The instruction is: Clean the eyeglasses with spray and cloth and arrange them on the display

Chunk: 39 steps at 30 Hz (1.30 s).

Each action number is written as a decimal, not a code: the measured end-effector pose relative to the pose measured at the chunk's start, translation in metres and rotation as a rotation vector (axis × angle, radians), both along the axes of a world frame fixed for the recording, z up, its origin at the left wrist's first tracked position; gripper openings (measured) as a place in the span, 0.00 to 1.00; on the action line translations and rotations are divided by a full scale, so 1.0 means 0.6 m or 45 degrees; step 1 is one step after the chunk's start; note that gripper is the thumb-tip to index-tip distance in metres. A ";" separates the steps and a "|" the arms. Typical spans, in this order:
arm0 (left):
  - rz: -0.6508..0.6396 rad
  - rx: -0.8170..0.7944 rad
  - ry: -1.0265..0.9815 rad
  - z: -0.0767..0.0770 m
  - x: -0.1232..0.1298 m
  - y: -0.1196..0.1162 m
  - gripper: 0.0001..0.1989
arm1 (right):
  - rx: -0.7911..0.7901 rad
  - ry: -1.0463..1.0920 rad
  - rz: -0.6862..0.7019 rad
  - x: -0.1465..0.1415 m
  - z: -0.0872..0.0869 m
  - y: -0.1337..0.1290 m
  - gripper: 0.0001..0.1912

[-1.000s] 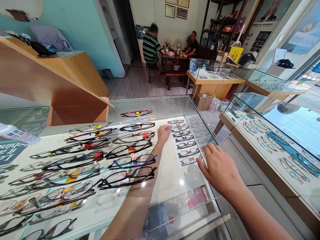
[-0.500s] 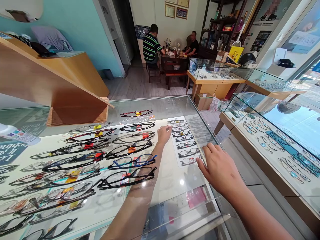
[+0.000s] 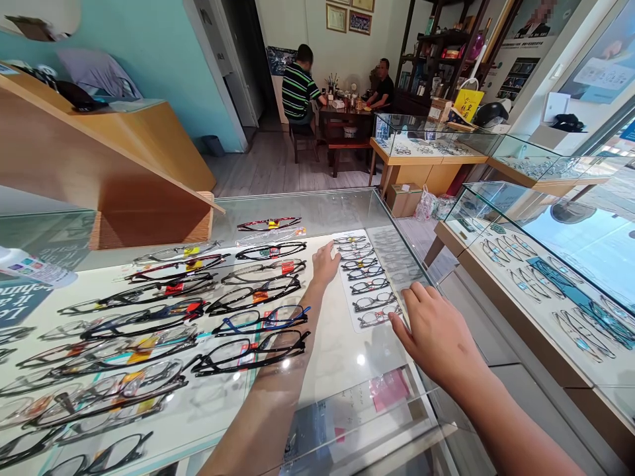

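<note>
My left hand (image 3: 325, 264) is inside the glass display case, beside the far left edge of a white tray (image 3: 353, 317). Its thumb and forefinger are slightly apart, next to the left ends of the farthest eyeglasses (image 3: 349, 240); no frame shows in its grasp. Several pairs of glasses lie in a column on this tray, among them a dark-rimmed pair (image 3: 367, 285). My right hand (image 3: 436, 330) rests on the glass top of the case near its right edge, thumb spread and fingers loosely bent, holding nothing.
Rows of eyeglasses (image 3: 255, 297) with coloured tags fill the left of the case. A wooden stand (image 3: 149, 228) and a white bottle (image 3: 30, 266) sit on top at left. Another display case (image 3: 536, 297) stands to the right. Two people sit at a table (image 3: 347, 118) behind.
My left thumb and forefinger have parted a little at the farthest glasses, and the hand has shifted slightly away from me. My right hand stays in place.
</note>
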State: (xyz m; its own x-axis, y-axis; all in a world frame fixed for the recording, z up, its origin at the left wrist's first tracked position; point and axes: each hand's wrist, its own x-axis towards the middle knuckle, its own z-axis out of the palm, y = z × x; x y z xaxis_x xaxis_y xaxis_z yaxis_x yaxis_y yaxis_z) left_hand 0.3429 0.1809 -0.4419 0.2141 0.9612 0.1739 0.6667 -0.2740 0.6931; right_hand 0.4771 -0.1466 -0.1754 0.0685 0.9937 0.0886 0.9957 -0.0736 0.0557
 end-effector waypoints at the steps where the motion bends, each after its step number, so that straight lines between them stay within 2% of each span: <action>1: -0.021 -0.004 0.005 0.000 0.000 0.000 0.28 | 0.004 -0.002 0.002 0.000 0.000 0.000 0.12; 15: -0.108 -0.077 0.054 -0.004 0.006 0.014 0.25 | 0.011 0.000 0.010 0.002 -0.004 -0.001 0.12; 22: -0.048 -0.002 -0.006 0.004 0.004 0.003 0.24 | -0.029 0.034 -0.001 0.002 0.004 0.000 0.12; 27: 0.052 0.056 -0.097 0.009 0.001 -0.012 0.17 | -0.086 0.088 -0.046 0.006 0.014 0.001 0.12; 30: 0.123 0.060 -0.154 0.014 0.006 -0.031 0.15 | -0.091 0.123 -0.071 0.009 0.016 0.000 0.13; 33: 0.123 0.092 -0.205 0.029 0.017 -0.068 0.15 | -0.089 0.144 -0.072 0.011 0.013 -0.004 0.14; 36: 0.040 0.167 -0.245 0.052 0.029 -0.121 0.14 | -0.062 0.155 -0.050 0.016 0.005 -0.010 0.15; 39: -0.129 0.213 -0.229 0.074 0.035 -0.180 0.12 | 0.006 0.226 -0.040 0.025 -0.007 -0.016 0.16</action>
